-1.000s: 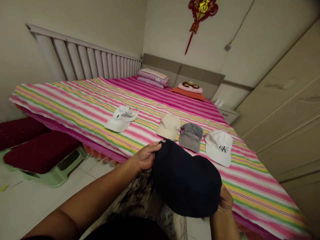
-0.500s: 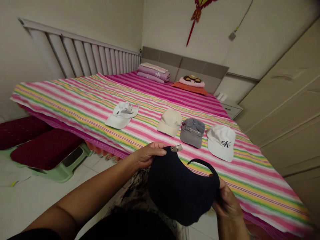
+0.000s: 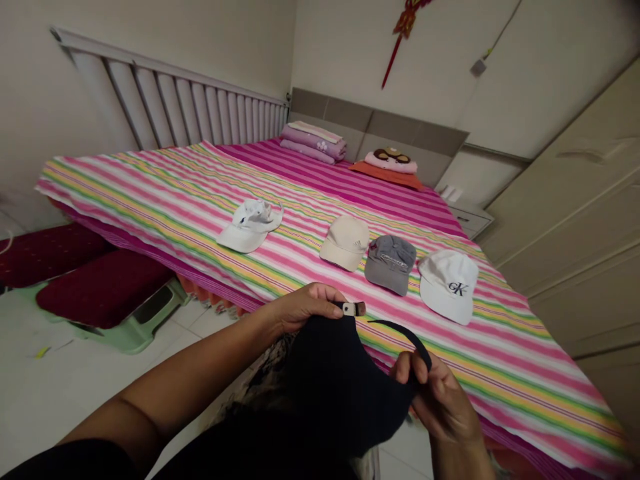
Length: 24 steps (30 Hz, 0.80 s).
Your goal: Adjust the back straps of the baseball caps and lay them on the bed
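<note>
Dark cap [image 3: 345, 393], lower centre of the frame: held up at the bed's near edge, which slanted from the left side to the lower right corner. Cloth smooth, crown rounded, back strap [image 3: 403, 333] narrow and curved, its free end apart from the metal buckle [image 3: 349, 309].

Left hand [image 3: 313, 308]: fingers closed on the cap beside the buckle. Right hand [image 3: 445, 400]: pinching the cap's other side at the strap's base.

Striped sheet [image 3: 510, 347]: thin, lightly wrinkled; a broad stretch ran between the polo-emblem cap [image 3: 250, 228], centre left, and the beige cap [image 3: 345, 243], centre. Grey cap [image 3: 391, 265], creased: just beside the beige one. White lettered cap [image 3: 450, 287], right of centre: soft crown, curved brim.

Stool [image 3: 107, 293], lower left: dark red padded top, pale green legs.
</note>
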Available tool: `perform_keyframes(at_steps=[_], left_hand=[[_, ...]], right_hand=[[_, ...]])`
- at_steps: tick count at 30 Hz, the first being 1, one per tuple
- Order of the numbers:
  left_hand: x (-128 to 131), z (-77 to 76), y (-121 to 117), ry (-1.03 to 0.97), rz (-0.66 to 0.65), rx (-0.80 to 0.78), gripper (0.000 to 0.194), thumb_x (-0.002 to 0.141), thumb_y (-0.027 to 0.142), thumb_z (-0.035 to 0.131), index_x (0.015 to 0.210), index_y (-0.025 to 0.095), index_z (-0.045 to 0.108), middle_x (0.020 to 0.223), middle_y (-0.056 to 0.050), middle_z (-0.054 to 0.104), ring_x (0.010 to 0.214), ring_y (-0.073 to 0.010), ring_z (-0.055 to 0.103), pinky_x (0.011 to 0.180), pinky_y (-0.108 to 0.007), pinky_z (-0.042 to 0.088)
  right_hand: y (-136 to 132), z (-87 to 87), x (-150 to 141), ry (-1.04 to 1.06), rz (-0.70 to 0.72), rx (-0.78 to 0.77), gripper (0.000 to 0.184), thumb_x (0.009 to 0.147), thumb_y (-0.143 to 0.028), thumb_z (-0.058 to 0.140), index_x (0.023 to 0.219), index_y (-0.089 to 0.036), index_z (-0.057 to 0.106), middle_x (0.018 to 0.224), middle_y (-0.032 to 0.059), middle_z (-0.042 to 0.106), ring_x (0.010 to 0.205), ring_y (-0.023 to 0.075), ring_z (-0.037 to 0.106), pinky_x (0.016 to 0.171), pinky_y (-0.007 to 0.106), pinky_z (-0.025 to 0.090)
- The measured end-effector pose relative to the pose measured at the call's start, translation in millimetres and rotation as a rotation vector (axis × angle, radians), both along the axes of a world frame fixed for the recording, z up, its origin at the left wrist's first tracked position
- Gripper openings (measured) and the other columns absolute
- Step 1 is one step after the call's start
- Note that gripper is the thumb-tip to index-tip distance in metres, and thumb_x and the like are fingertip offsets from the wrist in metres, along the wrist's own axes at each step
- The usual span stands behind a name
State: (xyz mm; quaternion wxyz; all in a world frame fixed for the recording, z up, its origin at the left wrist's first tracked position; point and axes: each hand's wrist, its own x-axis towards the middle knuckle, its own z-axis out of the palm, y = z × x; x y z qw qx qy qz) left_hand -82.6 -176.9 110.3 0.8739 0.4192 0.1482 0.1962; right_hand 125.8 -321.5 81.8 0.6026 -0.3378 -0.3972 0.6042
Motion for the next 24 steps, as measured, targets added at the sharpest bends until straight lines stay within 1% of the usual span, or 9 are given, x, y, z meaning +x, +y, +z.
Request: perform_keyframes(at_steps=[3,6,9,12,14,16,19,22,24], left_hand=[[1,-1.0,0,0.024,0.021,-0.004,0.023,0.052,0.019,0.077,0.071,0.008,0.067,0.063,-0.004,0.065,0.048,-0.0072,0.056,0.048,-0.016,0.042],[3,-2.0,1,0.061,0.026,0.003,0.023,0.052,0.021,0.078,0.069,0.009,0.067,0.058,-0.002,0.064,0.045,-0.0059,0.054,0.046,-0.015,0.040],[6,-1.1,1,0.058,-0.012,0.004,0.025,0.051,0.022,0.078,0.070,0.009,0.068,0.058,-0.002,0.064,0.045,-0.0060,0.054,0.045,-0.015,0.040],[11,2.3,1,0.028,-0.071,0.006,0.027,0.050,0.023,0.079,0.070,0.009,0.068,0.060,-0.002,0.064,0.047,-0.0056,0.055,0.046,-0.014,0.041],[15,5.6,0,0.002,-0.097,0.009,0.027,0.050,0.023,0.079,0.069,0.009,0.067,0.061,-0.002,0.063,0.048,-0.0054,0.055,0.047,-0.014,0.041],[17,8.4,-2,0.000,-0.110,0.016,0.025,0.052,0.024,0.078,0.069,0.009,0.066,0.059,-0.001,0.062,0.047,-0.0050,0.054,0.046,-0.014,0.040],[18,9.1,-2,0.031,-0.135,0.031,0.023,0.056,0.026,0.076,0.069,0.009,0.067,0.053,-0.001,0.060,0.041,-0.0050,0.051,0.042,-0.014,0.038],[19,3.7,-1,0.033,-0.123,0.048,0.028,0.052,0.029,0.078,0.067,0.008,0.067,0.055,-0.003,0.061,0.042,-0.0067,0.053,0.042,-0.015,0.038],[20,-1.7,1,0.020,-0.103,0.053,0.031,0.049,0.030,0.079,0.066,0.008,0.066,0.055,-0.004,0.062,0.044,-0.0077,0.054,0.043,-0.016,0.039]], right_hand=[[2,4.0,-7,0.000,-0.027,0.047,0.024,0.074,-0.044,0.058,0.064,-0.022,0.058,0.062,0.0031,0.059,0.060,0.0178,0.054,0.055,0.030,0.042],[4,10.5,-13,-0.021,-0.110,0.065,0.026,0.076,-0.047,0.056,0.071,-0.021,0.061,0.052,0.0014,0.056,0.057,0.0166,0.053,0.058,0.030,0.042],[7,19.4,-17,0.015,-0.175,0.037,0.018,0.077,-0.039,0.058,0.082,-0.022,0.061,0.046,-0.0035,0.050,0.042,0.0108,0.046,0.047,0.025,0.038],[14,31.9,-20,0.016,-0.202,-0.041,0.011,0.073,-0.029,0.064,0.079,-0.021,0.060,0.055,-0.0042,0.053,0.035,0.0060,0.040,0.039,0.021,0.033],[19,41.0,-23,-0.052,-0.216,-0.082,0.016,0.070,-0.032,0.067,0.076,-0.019,0.060,0.061,-0.0018,0.057,0.037,0.0064,0.043,0.038,0.021,0.034],[24,48.4,-26,-0.119,-0.228,-0.101,0.022,0.070,-0.038,0.065,0.073,-0.016,0.062,0.057,-0.0009,0.056,0.037,0.0069,0.044,0.037,0.021,0.034],[27,54.1,-31,-0.146,-0.214,-0.110,0.027,0.073,-0.042,0.062,0.074,-0.015,0.062,0.048,-0.0040,0.050,0.032,0.0037,0.036,0.034,0.018,0.028],[26,54.2,-36,-0.172,-0.156,-0.126,0.023,0.075,-0.039,0.061,0.081,-0.017,0.061,0.041,-0.0074,0.045,0.029,0.0024,0.028,0.032,0.016,0.022],[26,53.3,-39,-0.207,-0.119,-0.130,0.022,0.077,-0.039,0.058,0.080,-0.017,0.060,0.036,-0.0084,0.043,0.028,0.0028,0.026,0.031,0.016,0.021]])
